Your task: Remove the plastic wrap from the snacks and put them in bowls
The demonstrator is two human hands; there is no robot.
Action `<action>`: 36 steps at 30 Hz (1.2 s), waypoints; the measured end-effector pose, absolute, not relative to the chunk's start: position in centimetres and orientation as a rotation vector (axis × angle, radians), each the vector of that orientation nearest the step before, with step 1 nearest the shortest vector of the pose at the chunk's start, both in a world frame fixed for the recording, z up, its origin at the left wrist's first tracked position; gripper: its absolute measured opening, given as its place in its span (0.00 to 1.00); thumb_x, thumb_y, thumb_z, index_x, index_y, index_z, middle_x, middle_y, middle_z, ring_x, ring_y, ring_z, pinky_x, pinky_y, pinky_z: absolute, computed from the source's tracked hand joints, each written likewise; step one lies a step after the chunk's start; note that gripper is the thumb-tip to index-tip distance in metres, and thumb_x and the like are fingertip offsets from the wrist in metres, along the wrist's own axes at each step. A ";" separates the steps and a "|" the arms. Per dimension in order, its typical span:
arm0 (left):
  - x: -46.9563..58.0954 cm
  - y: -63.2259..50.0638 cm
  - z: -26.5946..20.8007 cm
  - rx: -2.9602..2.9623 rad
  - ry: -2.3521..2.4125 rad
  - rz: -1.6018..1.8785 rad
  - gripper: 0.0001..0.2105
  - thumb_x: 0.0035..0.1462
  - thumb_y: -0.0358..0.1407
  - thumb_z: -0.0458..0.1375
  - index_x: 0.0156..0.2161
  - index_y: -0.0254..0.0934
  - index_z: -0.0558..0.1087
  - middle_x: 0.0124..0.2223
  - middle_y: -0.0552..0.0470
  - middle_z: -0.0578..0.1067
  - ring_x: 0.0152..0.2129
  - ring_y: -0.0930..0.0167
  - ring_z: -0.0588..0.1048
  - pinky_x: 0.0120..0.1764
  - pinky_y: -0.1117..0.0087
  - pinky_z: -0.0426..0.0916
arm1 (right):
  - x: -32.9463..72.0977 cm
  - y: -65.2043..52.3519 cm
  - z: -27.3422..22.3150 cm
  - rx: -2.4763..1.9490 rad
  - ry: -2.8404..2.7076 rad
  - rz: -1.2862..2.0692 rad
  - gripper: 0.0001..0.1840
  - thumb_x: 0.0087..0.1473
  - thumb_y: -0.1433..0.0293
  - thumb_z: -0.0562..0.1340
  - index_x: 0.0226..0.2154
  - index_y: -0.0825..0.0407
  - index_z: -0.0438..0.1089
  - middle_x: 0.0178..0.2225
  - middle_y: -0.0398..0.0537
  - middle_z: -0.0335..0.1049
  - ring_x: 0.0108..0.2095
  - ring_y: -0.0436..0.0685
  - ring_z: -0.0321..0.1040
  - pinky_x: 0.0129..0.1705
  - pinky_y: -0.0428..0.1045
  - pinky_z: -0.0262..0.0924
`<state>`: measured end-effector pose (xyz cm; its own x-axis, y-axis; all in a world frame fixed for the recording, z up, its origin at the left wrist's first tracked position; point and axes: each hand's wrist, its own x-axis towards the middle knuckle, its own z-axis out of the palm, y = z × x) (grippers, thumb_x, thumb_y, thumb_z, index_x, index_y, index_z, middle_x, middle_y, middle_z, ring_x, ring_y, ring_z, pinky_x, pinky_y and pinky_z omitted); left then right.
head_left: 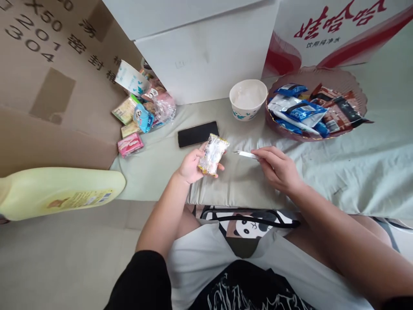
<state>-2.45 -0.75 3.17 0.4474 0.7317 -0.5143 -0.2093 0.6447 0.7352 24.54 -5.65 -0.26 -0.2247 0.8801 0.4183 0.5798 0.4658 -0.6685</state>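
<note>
A shiny clear and yellow snack packet (213, 154) is gripped in my left hand (192, 165), thumb on its near face and fingertips showing past its lower right edge. Just to the right, my right hand (278, 168) pinches a slim white pen-shaped tool (247, 154). Its thin metal tip points left at the packet, with a small gap between them. Behind my left hand a black phone (196, 134) lies flat on the cloth. A white paper bowl (248, 101) with blue-green leaf prints stands beyond the two hands.
At right, a pink scalloped basin (361, 97) holds several blue and brown snack packets. Several packets and a tilted paper cup (131, 79) crowd the left, by a cardboard box (61, 56). A yellow bottle (64, 189) lies at the near left. White boxes (206, 56) line the back.
</note>
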 end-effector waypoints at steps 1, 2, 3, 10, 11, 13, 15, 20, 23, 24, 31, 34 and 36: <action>-2.8 -0.6 3.0 0.647 0.935 0.582 0.28 0.42 0.39 0.58 0.53 0.43 0.71 0.44 0.44 0.80 0.29 0.57 0.81 0.23 0.61 0.73 | 24.7 -5.6 -0.1 -1.187 -1.947 0.494 0.17 0.68 0.69 0.52 0.49 0.47 0.75 0.45 0.54 0.77 0.44 0.59 0.76 0.45 0.55 0.71; -3.1 -0.5 2.8 0.640 0.939 0.539 0.27 0.41 0.39 0.58 0.51 0.41 0.72 0.41 0.44 0.80 0.28 0.56 0.81 0.21 0.61 0.73 | 24.9 -5.5 0.0 -1.159 -1.974 0.512 0.17 0.68 0.69 0.52 0.49 0.47 0.75 0.45 0.54 0.77 0.43 0.59 0.76 0.45 0.54 0.71; -3.3 -0.5 2.7 0.627 0.944 0.506 0.26 0.40 0.39 0.58 0.49 0.40 0.73 0.38 0.43 0.80 0.27 0.56 0.80 0.21 0.60 0.72 | 25.0 -5.5 0.1 -1.137 -2.007 0.533 0.18 0.68 0.69 0.52 0.49 0.47 0.76 0.45 0.54 0.77 0.43 0.59 0.76 0.45 0.54 0.71; -2.7 -0.6 2.3 0.582 0.894 0.327 0.27 0.45 0.45 0.60 0.52 0.40 0.76 0.47 0.39 0.81 0.30 0.57 0.80 0.24 0.61 0.72 | 23.7 -5.8 -0.5 -1.006 -2.244 0.508 0.20 0.66 0.72 0.52 0.50 0.45 0.77 0.44 0.52 0.80 0.42 0.60 0.74 0.42 0.56 0.66; -2.7 -0.4 2.3 0.588 0.872 0.286 0.27 0.45 0.45 0.59 0.53 0.39 0.76 0.47 0.39 0.81 0.31 0.58 0.81 0.25 0.62 0.73 | 23.5 -5.8 -0.6 -1.016 -2.270 0.485 0.20 0.66 0.73 0.53 0.50 0.44 0.77 0.44 0.51 0.80 0.42 0.60 0.74 0.42 0.56 0.66; -3.3 -0.1 2.3 0.614 0.847 0.207 0.29 0.45 0.44 0.59 0.54 0.38 0.76 0.47 0.39 0.82 0.32 0.58 0.81 0.25 0.64 0.73 | 23.6 -5.8 -0.8 -1.043 -2.295 0.448 0.21 0.65 0.74 0.53 0.51 0.44 0.77 0.44 0.51 0.80 0.42 0.60 0.73 0.42 0.56 0.65; -4.6 0.3 2.6 0.648 0.867 0.190 0.31 0.45 0.42 0.60 0.57 0.37 0.75 0.49 0.37 0.81 0.33 0.56 0.82 0.22 0.67 0.71 | 24.3 -5.4 -1.0 -1.086 -2.283 0.414 0.22 0.64 0.75 0.53 0.51 0.44 0.77 0.45 0.51 0.79 0.42 0.61 0.73 0.43 0.56 0.65; -8.3 0.5 3.4 0.687 0.844 0.322 0.39 0.43 0.39 0.61 0.65 0.35 0.66 0.57 0.34 0.76 0.36 0.52 0.82 0.20 0.68 0.70 | 26.7 -4.0 -1.8 -1.422 -2.102 0.189 0.18 0.64 0.71 0.56 0.48 0.46 0.78 0.44 0.53 0.79 0.39 0.62 0.72 0.42 0.58 0.65; -7.6 -0.2 3.2 0.717 0.734 0.341 0.39 0.45 0.37 0.64 0.65 0.39 0.63 0.58 0.36 0.75 0.41 0.53 0.81 0.29 0.66 0.75 | 26.2 -3.9 -1.9 -1.561 -1.982 0.003 0.16 0.64 0.70 0.56 0.47 0.46 0.77 0.46 0.54 0.78 0.44 0.66 0.72 0.47 0.61 0.63; -6.9 -0.5 3.1 0.735 0.710 0.328 0.37 0.46 0.36 0.66 0.64 0.41 0.64 0.58 0.37 0.75 0.42 0.55 0.81 0.31 0.67 0.75 | 25.7 -4.0 -1.8 -1.544 -1.970 -0.025 0.15 0.63 0.71 0.57 0.48 0.46 0.77 0.48 0.54 0.77 0.48 0.67 0.72 0.50 0.63 0.62; -2.6 -1.4 2.0 1.080 0.785 0.261 0.14 0.54 0.42 0.67 0.36 0.36 0.69 0.34 0.53 0.74 0.25 0.77 0.69 0.27 0.76 0.63 | 22.0 -6.2 -0.7 -0.881 -2.201 0.519 0.24 0.62 0.67 0.59 0.61 0.50 0.64 0.52 0.57 0.75 0.51 0.64 0.73 0.50 0.58 0.68; -2.4 -1.6 1.6 1.333 0.848 0.411 0.13 0.59 0.45 0.63 0.35 0.35 0.72 0.44 0.46 0.78 0.28 0.74 0.72 0.31 0.72 0.65 | 21.8 -6.3 -1.1 -0.955 -2.199 0.535 0.17 0.63 0.70 0.59 0.54 0.48 0.68 0.45 0.52 0.77 0.43 0.60 0.75 0.44 0.55 0.68; -2.3 -1.7 1.3 1.501 0.910 0.576 0.12 0.61 0.44 0.60 0.36 0.36 0.73 0.49 0.43 0.78 0.36 0.69 0.75 0.37 0.68 0.68 | 21.9 -6.2 -1.5 -1.072 -2.160 0.478 0.15 0.63 0.72 0.58 0.52 0.48 0.70 0.42 0.51 0.76 0.40 0.59 0.74 0.42 0.54 0.68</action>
<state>-2.34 -1.75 1.34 0.5671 0.8097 -0.1510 0.2095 0.0356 0.9772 21.92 -6.16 -1.53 -0.4376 0.8034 0.4039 0.5576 0.5948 -0.5790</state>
